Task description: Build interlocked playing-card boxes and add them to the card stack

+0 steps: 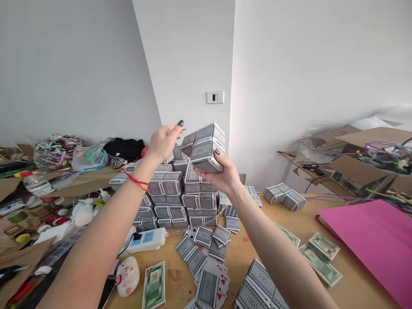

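Observation:
My right hand [227, 174] is wrapped around a block of playing cards [204, 146], made of several grey-patterned bundles joined together, and holds it up in front of the wall. My left hand [165, 140] is just left of the block, apart from it. Its thumb is stretched out and nothing shows between thumb and fingers, though most of the fingers are hidden behind the hand. Below both hands rises a stacked wall of similar card blocks [169, 199]. Loose playing cards [207, 285] lie in front of it, some face up.
Another card block [257, 287] sits at the front, and one [285, 195] at the back right. A power strip [146, 240], a computer mouse [127, 277], banknote-like packs [154, 285] and a pink board [370, 244] lie around. Clutter covers the left; cardboard boxes [363, 167] stand right.

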`<action>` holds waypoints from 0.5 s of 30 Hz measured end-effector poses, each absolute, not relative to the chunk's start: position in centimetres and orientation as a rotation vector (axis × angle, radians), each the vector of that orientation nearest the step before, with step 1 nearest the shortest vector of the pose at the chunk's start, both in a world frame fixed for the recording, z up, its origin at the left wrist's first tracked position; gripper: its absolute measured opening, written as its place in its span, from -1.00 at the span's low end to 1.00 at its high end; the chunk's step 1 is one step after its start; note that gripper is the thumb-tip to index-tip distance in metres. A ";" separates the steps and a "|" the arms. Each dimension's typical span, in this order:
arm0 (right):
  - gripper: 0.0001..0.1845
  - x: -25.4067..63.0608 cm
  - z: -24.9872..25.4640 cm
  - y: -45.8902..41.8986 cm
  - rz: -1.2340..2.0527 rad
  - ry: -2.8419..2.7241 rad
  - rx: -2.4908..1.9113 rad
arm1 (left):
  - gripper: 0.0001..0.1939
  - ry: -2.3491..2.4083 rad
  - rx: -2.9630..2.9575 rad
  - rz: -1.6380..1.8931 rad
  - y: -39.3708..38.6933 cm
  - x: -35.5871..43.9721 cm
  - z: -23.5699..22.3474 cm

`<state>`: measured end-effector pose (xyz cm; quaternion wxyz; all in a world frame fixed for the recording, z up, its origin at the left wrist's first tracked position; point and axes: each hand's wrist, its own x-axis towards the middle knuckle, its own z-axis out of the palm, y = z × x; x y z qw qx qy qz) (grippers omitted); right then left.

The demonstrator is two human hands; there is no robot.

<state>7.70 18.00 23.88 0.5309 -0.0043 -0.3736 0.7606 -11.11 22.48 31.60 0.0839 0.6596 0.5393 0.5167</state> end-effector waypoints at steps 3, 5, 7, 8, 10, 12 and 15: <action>-0.83 8.2 24.5 18.3 1.741 -0.843 0.047 | -0.53 1.858 2.438 1.486 25.4 -12.7 31.8; -0.80 9.0 24.6 18.4 1.712 -0.850 0.045 | -0.38 2.198 2.411 1.158 28.2 -14.6 30.9; -0.77 9.9 24.4 18.3 1.701 -0.880 0.009 | -0.25 2.412 2.184 0.729 30.6 -16.3 29.4; -0.75 10.3 24.2 18.3 1.697 -0.896 -0.012 | -0.23 2.417 2.148 0.665 31.5 -16.9 28.7; -0.73 10.9 23.9 18.1 1.689 -0.921 -0.044 | -0.28 2.399 2.137 0.601 32.5 -17.8 27.3; -0.72 11.2 23.6 18.1 1.679 -0.930 -0.059 | -0.38 2.378 2.154 0.563 32.7 -18.3 26.5; -0.72 11.6 23.3 18.4 1.662 -0.936 -0.083 | -0.48 2.394 2.150 0.525 32.2 -18.8 26.3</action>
